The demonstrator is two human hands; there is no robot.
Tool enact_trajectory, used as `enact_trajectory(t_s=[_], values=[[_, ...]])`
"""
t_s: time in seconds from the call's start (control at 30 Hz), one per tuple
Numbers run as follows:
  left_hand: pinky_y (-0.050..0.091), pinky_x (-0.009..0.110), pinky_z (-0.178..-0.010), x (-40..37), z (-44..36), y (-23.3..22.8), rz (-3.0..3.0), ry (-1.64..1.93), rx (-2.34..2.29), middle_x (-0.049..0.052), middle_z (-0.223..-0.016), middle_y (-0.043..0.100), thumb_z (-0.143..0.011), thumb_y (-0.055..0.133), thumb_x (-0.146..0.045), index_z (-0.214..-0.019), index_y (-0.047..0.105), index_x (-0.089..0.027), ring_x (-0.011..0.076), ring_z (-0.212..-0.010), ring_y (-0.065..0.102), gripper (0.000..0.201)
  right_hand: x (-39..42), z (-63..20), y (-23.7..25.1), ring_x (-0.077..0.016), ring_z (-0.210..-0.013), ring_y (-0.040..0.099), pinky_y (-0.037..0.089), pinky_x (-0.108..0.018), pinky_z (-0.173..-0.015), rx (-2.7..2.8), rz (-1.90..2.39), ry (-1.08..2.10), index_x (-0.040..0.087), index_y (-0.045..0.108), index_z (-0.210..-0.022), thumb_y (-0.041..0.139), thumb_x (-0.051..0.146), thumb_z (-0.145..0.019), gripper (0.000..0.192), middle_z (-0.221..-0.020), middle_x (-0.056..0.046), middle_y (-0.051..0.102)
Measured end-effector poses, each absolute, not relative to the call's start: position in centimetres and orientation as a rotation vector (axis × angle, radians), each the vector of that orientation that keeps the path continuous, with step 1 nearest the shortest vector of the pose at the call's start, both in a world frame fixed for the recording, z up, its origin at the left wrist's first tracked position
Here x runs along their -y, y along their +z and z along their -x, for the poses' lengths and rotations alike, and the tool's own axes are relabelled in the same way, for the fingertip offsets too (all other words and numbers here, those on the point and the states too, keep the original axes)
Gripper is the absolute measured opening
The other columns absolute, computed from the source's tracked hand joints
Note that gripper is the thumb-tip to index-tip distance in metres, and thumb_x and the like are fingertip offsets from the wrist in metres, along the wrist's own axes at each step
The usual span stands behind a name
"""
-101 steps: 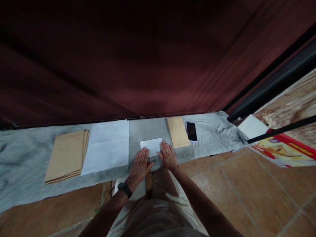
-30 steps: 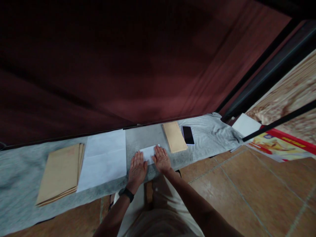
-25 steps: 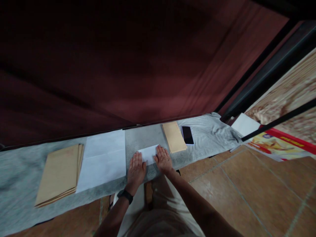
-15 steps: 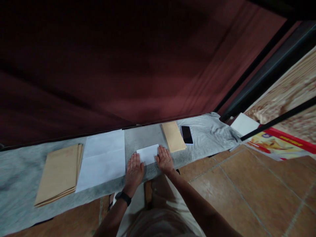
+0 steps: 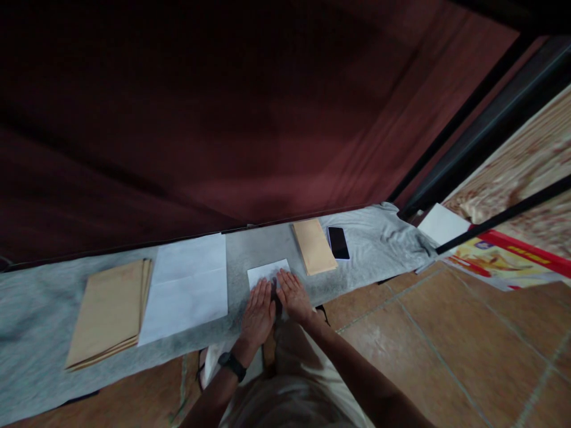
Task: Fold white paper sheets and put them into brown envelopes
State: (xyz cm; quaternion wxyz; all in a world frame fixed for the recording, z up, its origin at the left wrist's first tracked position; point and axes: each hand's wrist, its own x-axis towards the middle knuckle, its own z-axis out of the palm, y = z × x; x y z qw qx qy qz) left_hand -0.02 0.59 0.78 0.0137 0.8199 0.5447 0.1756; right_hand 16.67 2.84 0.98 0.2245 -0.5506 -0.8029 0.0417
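No legible text anywhere. Poster (image 5: 504,261) at far right carries a yellow strip on its red band — possibly lettering, too blurred to read. Envelopes (image 5: 109,309), paper (image 5: 267,272), phone (image 5: 338,242) — unmarked.

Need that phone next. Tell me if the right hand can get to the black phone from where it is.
Probably yes. The right hand lies flat on the folded white paper, and the black phone lies uncovered on the grey cloth beyond the single brown envelope. Only that flat envelope lies between them.
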Motion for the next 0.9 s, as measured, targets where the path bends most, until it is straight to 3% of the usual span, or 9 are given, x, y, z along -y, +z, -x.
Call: enact_trajectory(t_s=[0.2, 0.5, 0.7, 0.9], values=[[0.031, 0.047, -0.123, 1.1, 0.1, -0.1, -2.573, 0.478, -1.691, 0.017, -0.158, 0.040, -0.098, 0.034, -0.028, -0.151, 0.040, -0.006, 0.0262, -0.150, 0.031, 0.057, -0.8, -16.7, 0.9, -0.0221, -0.145, 0.040, 0.030, -0.043, -0.122, 2.317, 1.410, 0.133, 0.013, 0.039, -0.154, 0.046, 0.034, -0.103, 0.055, -0.155, -0.012, 0.046], [0.032, 0.051, -0.121, 1.9, 2.4, 0.0, -2.528, 0.519, -1.768, 0.020, -0.159, 0.035, -0.100, 0.035, -0.036, -0.153, 0.035, -0.006, 0.0299, -0.150, 0.030, 0.062, 0.5, -20.1, 0.3, -0.0235, -0.147, 0.036, 0.033, -0.046, -0.119, 2.267, 1.468, -0.019, 0.012, 0.026, -0.159, 0.040, 0.033, -0.106, 0.058, -0.157, -0.015, 0.042], [0.032, 0.052, -0.121, 2.4, 3.4, -0.2, -2.531, 0.546, -1.800, 0.022, -0.159, 0.035, -0.101, 0.033, -0.037, -0.152, 0.035, -0.003, 0.0311, -0.152, 0.027, 0.062, 0.9, -20.7, 0.1, -0.0256, -0.148, 0.035, 0.035, -0.048, -0.118, 2.237, 1.512, -0.022, 0.009, 0.031, -0.156, 0.037, 0.032, -0.107, 0.055, -0.157, -0.017, 0.041], [0.030, 0.050, -0.122, 0.9, 2.5, 0.6, -2.521, 0.593, -1.778, 0.018, -0.161, 0.036, -0.101, 0.029, -0.030, -0.156, 0.029, -0.008, 0.0270, -0.152, 0.026, 0.059, -0.7, -19.1, 0.9, -0.0243, -0.146, 0.038, 0.037, -0.046, -0.118, 2.187, 1.531, 0.026, 0.010, 0.037, -0.154, 0.038, 0.030, -0.106, 0.052, -0.154, -0.015, 0.046]])
